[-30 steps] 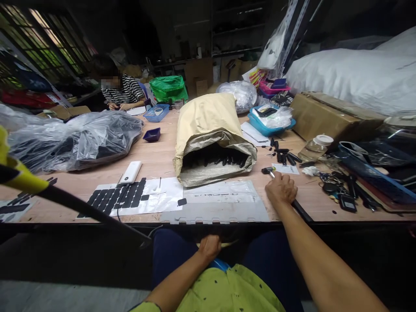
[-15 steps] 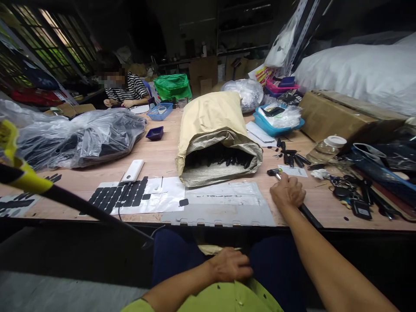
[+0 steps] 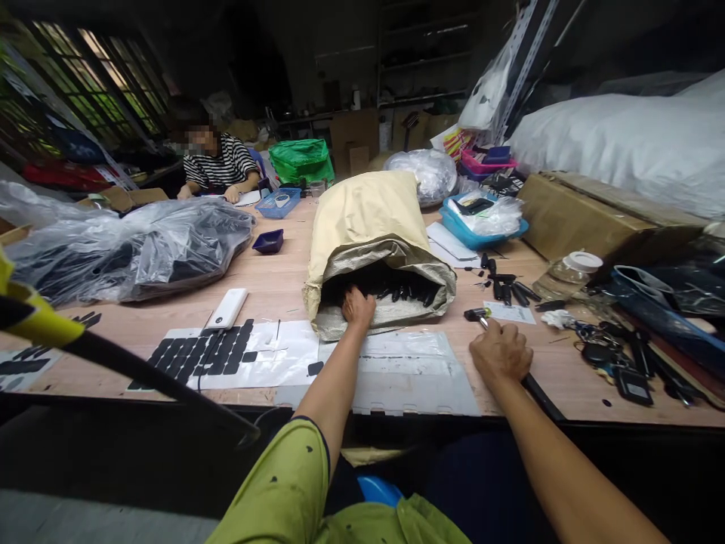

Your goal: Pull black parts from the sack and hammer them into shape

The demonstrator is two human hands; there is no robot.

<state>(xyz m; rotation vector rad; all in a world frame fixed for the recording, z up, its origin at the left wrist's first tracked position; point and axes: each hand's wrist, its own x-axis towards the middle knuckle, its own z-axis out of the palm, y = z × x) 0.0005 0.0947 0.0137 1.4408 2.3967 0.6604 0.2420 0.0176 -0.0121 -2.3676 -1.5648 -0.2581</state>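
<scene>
My left hand (image 3: 359,307) reaches into the mouth of a large cream woven sack (image 3: 365,208), which lies on its side and opens toward me. Its fingertips are lost in the dark interior, so whether they grasp anything cannot be told. Several glossy black pieces (image 3: 405,292) lie inside the sack, to the right of that hand. My right hand (image 3: 501,351) is closed around a small hammer (image 3: 542,397) resting on the table; its black handle sticks out below the fist and its black and yellow-green head lies beyond it.
White sheets with black stickers (image 3: 204,351) and a white power bank (image 3: 227,310) lie at left, near a clear bag (image 3: 141,245). Black parts (image 3: 507,287), a jar (image 3: 569,276) and keys (image 3: 600,351) are at right. A striped-sleeved person (image 3: 220,166) sits across.
My left hand has risen from my lap and gone forward into the sack's mouth. My right hand keeps its place on the hammer. The view has shifted slightly.
</scene>
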